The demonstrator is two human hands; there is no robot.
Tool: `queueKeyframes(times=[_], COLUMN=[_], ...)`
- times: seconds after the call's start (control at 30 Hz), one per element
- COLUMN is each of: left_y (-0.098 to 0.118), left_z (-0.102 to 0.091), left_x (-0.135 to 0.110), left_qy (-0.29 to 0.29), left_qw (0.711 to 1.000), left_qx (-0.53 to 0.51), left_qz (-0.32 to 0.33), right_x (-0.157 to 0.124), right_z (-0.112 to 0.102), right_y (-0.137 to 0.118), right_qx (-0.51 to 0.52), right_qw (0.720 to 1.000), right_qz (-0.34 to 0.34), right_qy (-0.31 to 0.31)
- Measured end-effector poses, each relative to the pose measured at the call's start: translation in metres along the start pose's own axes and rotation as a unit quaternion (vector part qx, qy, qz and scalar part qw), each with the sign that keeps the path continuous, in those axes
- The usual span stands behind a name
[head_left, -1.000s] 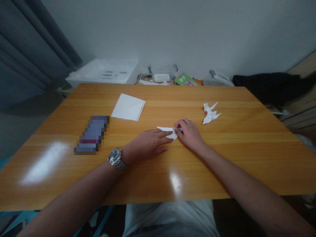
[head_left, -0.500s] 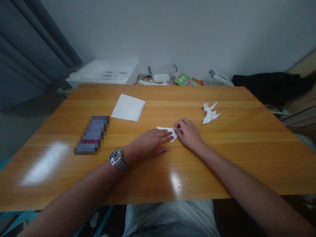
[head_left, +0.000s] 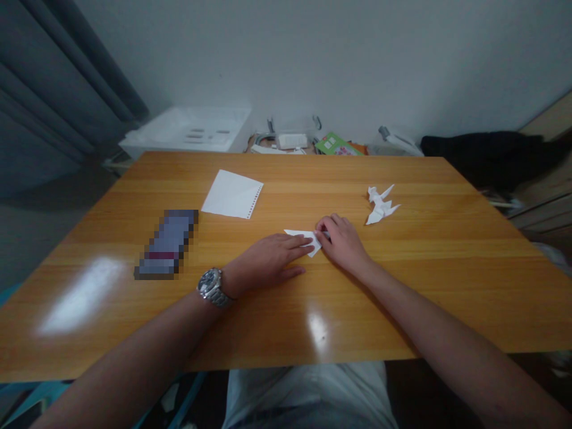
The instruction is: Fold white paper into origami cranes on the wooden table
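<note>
A small piece of folded white paper (head_left: 314,243) lies on the wooden table in front of me, partly covered by my fingers. My left hand (head_left: 274,257), with a metal watch (head_left: 213,287) on its wrist, rests flat with outstretched fingers over the paper's left part. At the paper's right side, my right hand (head_left: 340,241) pinches its edge between thumb and curled fingers. Farther back to the right sits a folded white paper figure (head_left: 381,205) with pointed ends, touched by neither hand.
A white sheet (head_left: 233,195) with a perforated edge lies at the back left of the table (head_left: 447,286). Nearer on the left is a pixelated phone-like object (head_left: 168,243). Behind the table stand a white plastic tub (head_left: 187,132) and a green booklet (head_left: 336,145).
</note>
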State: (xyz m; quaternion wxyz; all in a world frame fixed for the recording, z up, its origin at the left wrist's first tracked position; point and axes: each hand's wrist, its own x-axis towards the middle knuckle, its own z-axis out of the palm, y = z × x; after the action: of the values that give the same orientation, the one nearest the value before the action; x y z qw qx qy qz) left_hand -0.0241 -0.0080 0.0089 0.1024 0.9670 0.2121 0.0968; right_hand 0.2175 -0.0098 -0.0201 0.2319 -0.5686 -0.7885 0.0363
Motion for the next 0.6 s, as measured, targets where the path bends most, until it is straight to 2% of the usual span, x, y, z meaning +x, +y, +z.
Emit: queueKeyframes(times=[0.6], left_y=[0.0004], left_z=[-0.0021], left_x=[0.0009], left_qy=[-0.004], left_qw=[1.000], left_qx=[-0.009], left_qz=[0.003], right_x=[0.0000], right_z=[0.0008], right_y=[0.0016], right_qx=[0.001], right_qw=[1.000], right_qz=[-0.004], right_qy=[0.002])
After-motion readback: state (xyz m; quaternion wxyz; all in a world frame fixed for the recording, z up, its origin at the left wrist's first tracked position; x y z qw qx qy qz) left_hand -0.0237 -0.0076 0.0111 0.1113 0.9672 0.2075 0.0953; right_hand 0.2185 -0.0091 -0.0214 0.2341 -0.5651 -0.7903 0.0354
